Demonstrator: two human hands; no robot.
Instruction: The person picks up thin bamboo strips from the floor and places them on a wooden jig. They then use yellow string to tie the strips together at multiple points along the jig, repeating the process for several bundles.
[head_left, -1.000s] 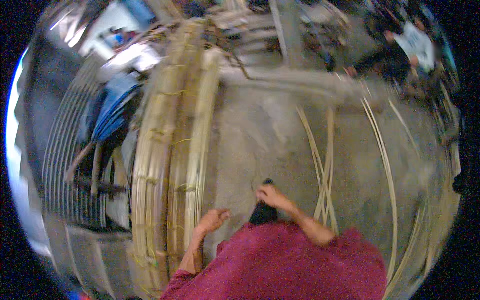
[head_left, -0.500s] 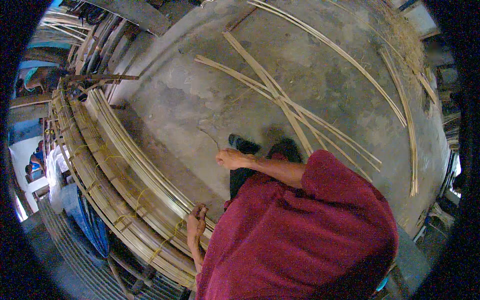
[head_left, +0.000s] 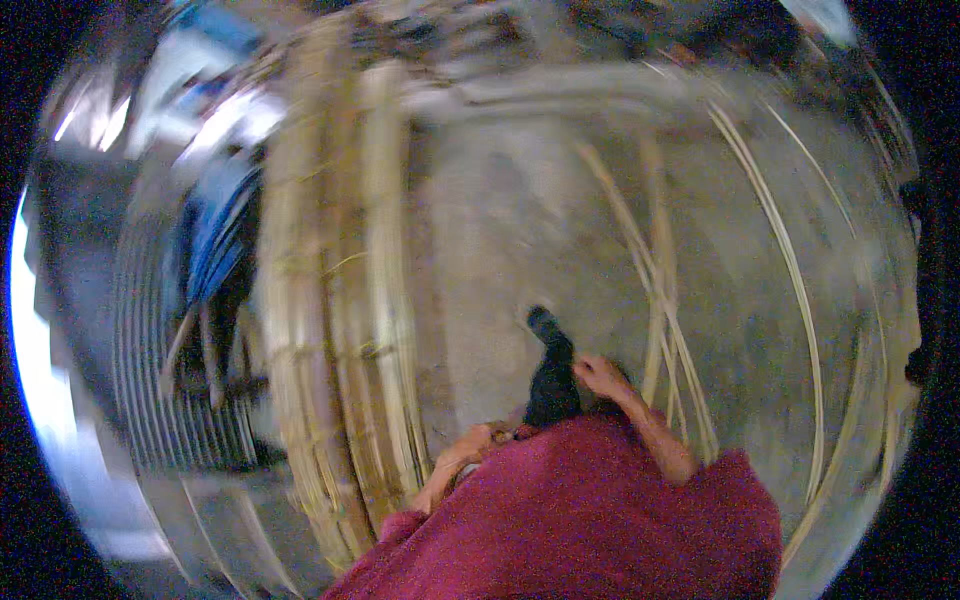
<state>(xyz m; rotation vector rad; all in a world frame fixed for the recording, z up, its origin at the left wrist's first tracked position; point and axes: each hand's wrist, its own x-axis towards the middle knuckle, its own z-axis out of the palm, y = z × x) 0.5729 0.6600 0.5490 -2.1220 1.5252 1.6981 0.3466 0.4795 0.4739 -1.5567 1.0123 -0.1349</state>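
The picture is smeared by motion. My left hand (head_left: 468, 447) hangs low beside my maroon shirt (head_left: 590, 520), close to the right edge of the long bundles of bamboo strips (head_left: 335, 300) stacked along the floor. My right hand (head_left: 601, 376) is by my dark trouser leg (head_left: 552, 385), just above my thigh, with my shoe (head_left: 543, 322) ahead of it. Blur hides whether either hand holds anything. Loose bamboo strips (head_left: 660, 300) lie crossed on the concrete floor to the right of my right hand.
A long curved strip (head_left: 790, 260) lies further right on the grey floor (head_left: 500, 230). Blue material (head_left: 215, 235) and a corrugated metal sheet (head_left: 150, 400) are left of the bundles. Clutter runs along the far edge.
The view has swung back, so the bundles stand upright at the left again. My left hand has come off the bundles toward my body; my right hand has dropped closer to my leg.
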